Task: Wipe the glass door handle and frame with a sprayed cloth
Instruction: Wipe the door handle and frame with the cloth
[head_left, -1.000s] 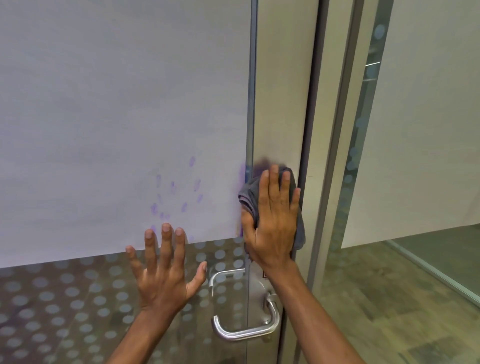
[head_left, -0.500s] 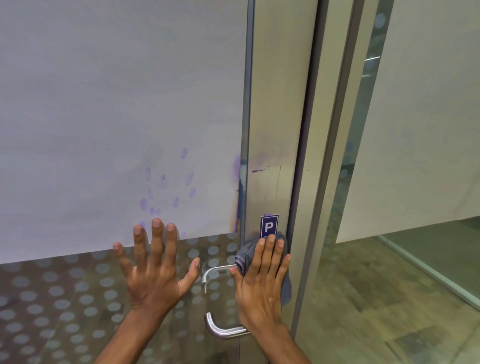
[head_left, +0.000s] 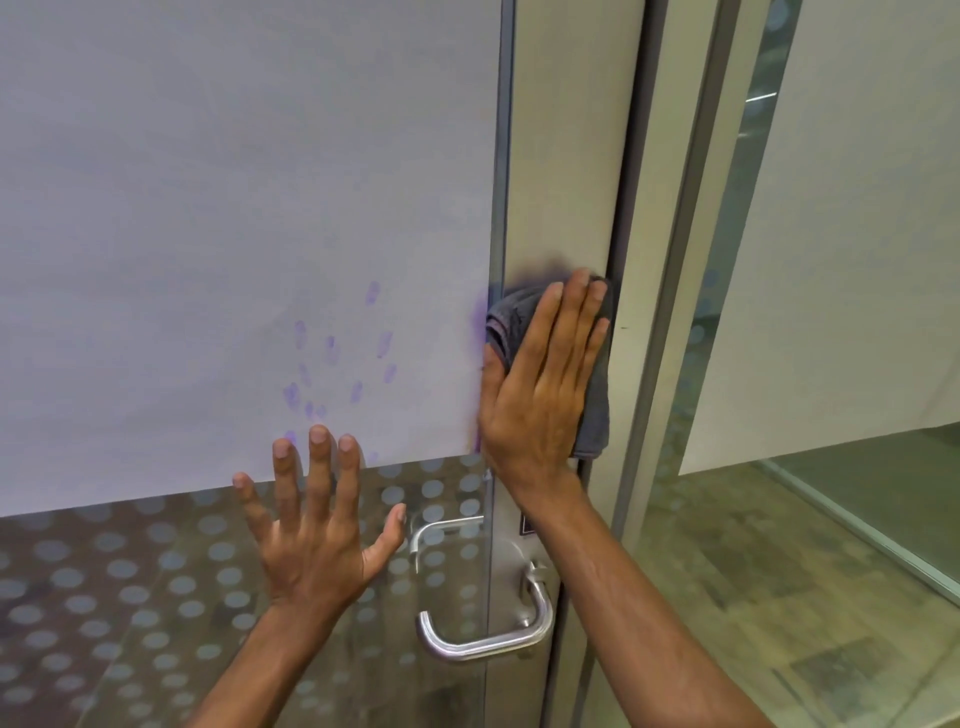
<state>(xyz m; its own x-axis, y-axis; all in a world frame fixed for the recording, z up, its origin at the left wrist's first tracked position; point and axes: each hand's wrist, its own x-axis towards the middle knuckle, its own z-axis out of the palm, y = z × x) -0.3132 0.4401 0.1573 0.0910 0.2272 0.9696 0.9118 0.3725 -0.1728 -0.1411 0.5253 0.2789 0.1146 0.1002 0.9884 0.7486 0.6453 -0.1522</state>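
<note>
Left hand (head_left: 311, 525) lay spread flat on glass (head_left: 208, 208), fingers apart. Handle (head_left: 483, 644) sat lower, untouched. Right hand (head_left: 540, 384), fingers straight, pressed cloth (head_left: 596, 415) against frame (head_left: 566, 156) above handle. Cloth mostly hidden under palm.

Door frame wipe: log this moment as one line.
right hand: presses grey cloth on door frame | left hand: open, by glass | handle: untouched

Left hand (head_left: 317, 535) lies flat, fingers (head_left: 319, 467) splayed; right hand (head_left: 535, 395) flat, fingers together.
</note>
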